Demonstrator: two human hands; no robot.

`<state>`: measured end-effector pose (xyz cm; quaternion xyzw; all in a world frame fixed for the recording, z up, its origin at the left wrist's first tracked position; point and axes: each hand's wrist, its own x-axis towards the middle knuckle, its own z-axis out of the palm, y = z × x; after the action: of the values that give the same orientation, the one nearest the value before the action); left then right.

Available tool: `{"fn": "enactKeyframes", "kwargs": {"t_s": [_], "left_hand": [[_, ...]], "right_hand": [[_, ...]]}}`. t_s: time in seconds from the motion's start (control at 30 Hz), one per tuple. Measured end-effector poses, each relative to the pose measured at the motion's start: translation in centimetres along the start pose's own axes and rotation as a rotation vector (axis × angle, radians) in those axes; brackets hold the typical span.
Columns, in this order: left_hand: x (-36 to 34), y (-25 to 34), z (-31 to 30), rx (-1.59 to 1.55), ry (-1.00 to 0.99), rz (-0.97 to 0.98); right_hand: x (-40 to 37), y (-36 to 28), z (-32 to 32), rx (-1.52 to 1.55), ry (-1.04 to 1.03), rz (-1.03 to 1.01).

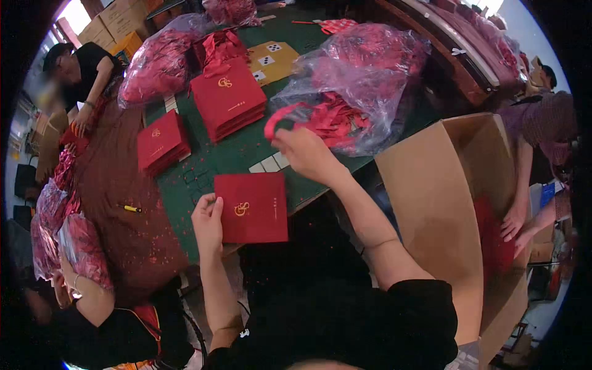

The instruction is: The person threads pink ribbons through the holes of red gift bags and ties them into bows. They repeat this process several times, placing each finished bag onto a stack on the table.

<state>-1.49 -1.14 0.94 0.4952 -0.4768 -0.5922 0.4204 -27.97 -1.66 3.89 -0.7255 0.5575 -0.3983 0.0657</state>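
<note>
A flat red square card sleeve or bag (262, 216) with a gold logo is pinched at its left edge by my left hand (209, 219), close to the table's near edge. My right hand (306, 154) is closed on a looped red ribbon (280, 116). That hand is just in front of an opened clear plastic bag (385, 98) of red ribbons (336, 122). Beyond my hands sit a large stack of matching red pieces (228, 95) and a smaller stack (161, 140).
An open cardboard box (425, 209) stands at my right, with another person's hands (518, 222) beside it. Another bag of red ribbons (157, 68) lies at the back left. A yellow cutter (129, 208) rests on the brown cloth (111, 160). Other people sit at left.
</note>
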Motion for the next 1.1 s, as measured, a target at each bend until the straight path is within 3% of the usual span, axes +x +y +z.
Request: {"fn": "enactKeyframes", "kwargs": {"t_s": [0.03,0.1,0.23,0.3,0.43,0.47,0.53,0.57,0.73,0.83,0.9,1.03,1.1], "left_hand": [[0.0,-0.4,-0.3,-0.051,0.002,0.003],[-0.4,-0.1,-0.4,-0.026,0.037,-0.004],[-0.2,-1.9,-1.9,0.029,0.079,0.006],[-0.3,-1.3,-1.7,0.041,0.105,-0.035],[-0.3,-1.9,-1.5,0.002,0.108,-0.009],[-0.3,-2.0,-1.3,-0.013,0.135,-0.004],[-0.5,-1.9,-0.9,-0.021,0.157,-0.001],[-0.6,-1.8,-0.8,-0.018,0.166,0.010],[-1.0,-1.1,-0.3,-0.021,0.212,0.005],[-1.1,-1.4,-0.6,-0.146,0.152,0.029],[-1.3,-1.4,-0.7,-0.209,0.137,0.001],[-1.2,-1.8,-0.5,-0.214,0.145,0.045],[-1.2,-2.0,-0.4,-0.204,0.167,0.055]], "right_hand": [[-0.4,-0.5,0.5,0.050,-0.247,0.175],[-1.4,0.6,1.9,0.011,-0.170,0.105],[-2.8,1.2,1.1,-0.127,-0.268,0.215],[-4.1,2.7,1.2,-0.184,-0.239,0.126],[-4.0,1.5,-1.7,-0.633,-0.174,0.041],[-3.3,0.8,-1.9,-0.634,-0.175,0.041],[-1.3,0.1,-1.4,-0.280,0.154,0.052],[-0.1,-0.1,-0.5,-0.207,0.178,0.234],[5.1,3.1,6.0,-0.598,-0.031,0.491],[5.8,4.0,7.3,-0.548,-0.159,0.571],[5.4,4.8,7.8,-0.572,-0.217,0.515],[4.4,5.8,7.1,-0.412,-0.167,0.374],[3.8,6.3,6.6,-0.149,-0.143,0.366]]}}
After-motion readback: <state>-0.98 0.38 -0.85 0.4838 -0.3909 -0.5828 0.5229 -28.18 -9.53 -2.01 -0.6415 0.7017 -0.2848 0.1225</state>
